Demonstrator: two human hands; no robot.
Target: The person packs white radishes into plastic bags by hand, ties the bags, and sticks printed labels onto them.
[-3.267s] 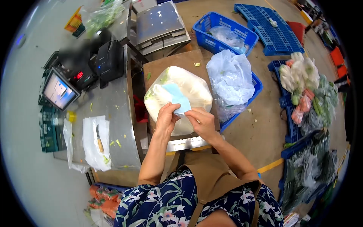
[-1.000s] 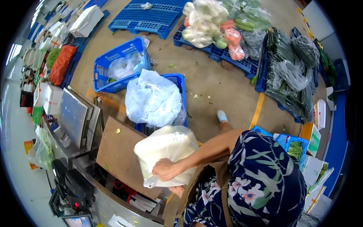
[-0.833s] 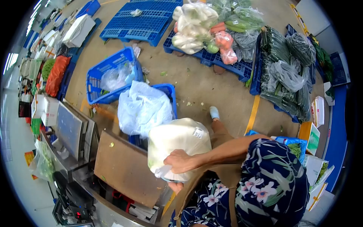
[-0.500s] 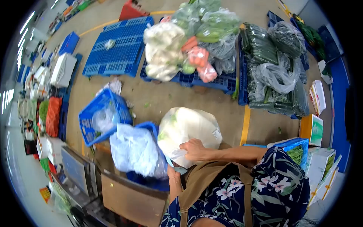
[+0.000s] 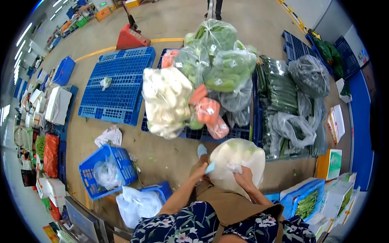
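Note:
A large clear plastic bag of pale white vegetables with a greenish tint (image 5: 235, 156) hangs low in front of my body. My right hand (image 5: 243, 177) is closed around the gathered neck of this bag. To its left, my left hand (image 5: 198, 171) is closed on a small light-blue item (image 5: 209, 168), whose kind I cannot make out. That hand is apart from the bag. Beyond the bag stands a blue pallet (image 5: 188, 133) loaded with bagged white radishes (image 5: 165, 101), carrots (image 5: 207, 110) and green vegetables (image 5: 231, 67).
Bagged dark-green vegetables (image 5: 281, 93) are stacked at the right. A blue pallet (image 5: 117, 85) lies at the left. Nearer are a blue crate (image 5: 129, 162) and a blue bin (image 5: 164, 190) with pale plastic. A blue box of greens (image 5: 298, 194) is at my right. Someone's legs (image 5: 218, 8) show far back.
My body and view have turned and moved toward the loaded pallet. The bag has come along in my right hand, away from the blue bin. My left hand has risen with the light-blue item.

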